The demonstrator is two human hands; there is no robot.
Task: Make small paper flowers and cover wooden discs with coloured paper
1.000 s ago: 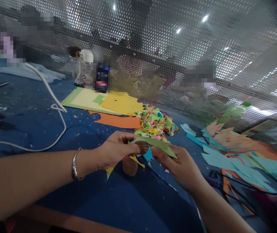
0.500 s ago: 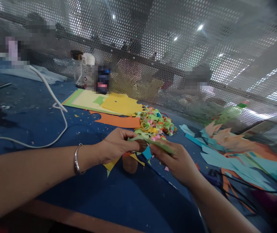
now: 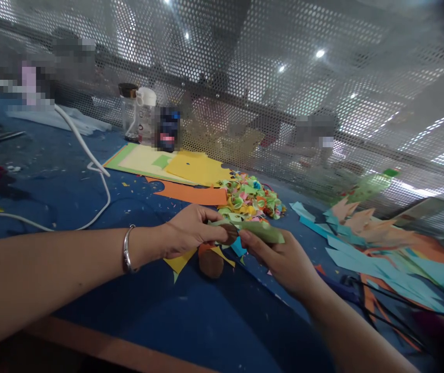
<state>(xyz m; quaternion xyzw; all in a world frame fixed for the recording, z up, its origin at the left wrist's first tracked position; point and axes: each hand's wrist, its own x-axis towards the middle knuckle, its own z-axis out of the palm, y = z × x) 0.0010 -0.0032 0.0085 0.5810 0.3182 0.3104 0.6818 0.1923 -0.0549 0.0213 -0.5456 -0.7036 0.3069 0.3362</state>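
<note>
My left hand is closed in a pinch on a small round brown piece and the near end of a light green sheet of paper. My right hand is closed on the other end of that green paper, thumb toward me. Both hands are above the blue table, close together. Below them lies another rounded brown piece, beside yellow paper scraps and a bright blue scrap. The material of the brown pieces cannot be made out.
Behind my hands is a heap of colourful paper curls, with an orange strip and yellow sheets to its left. Two bottles stand by a perforated metal screen. Blue paper pieces and black cables lie right.
My right hand has turned a little, and the green paper's broad face now shows more. The view has shifted slightly. Both hands keep their grip.
</note>
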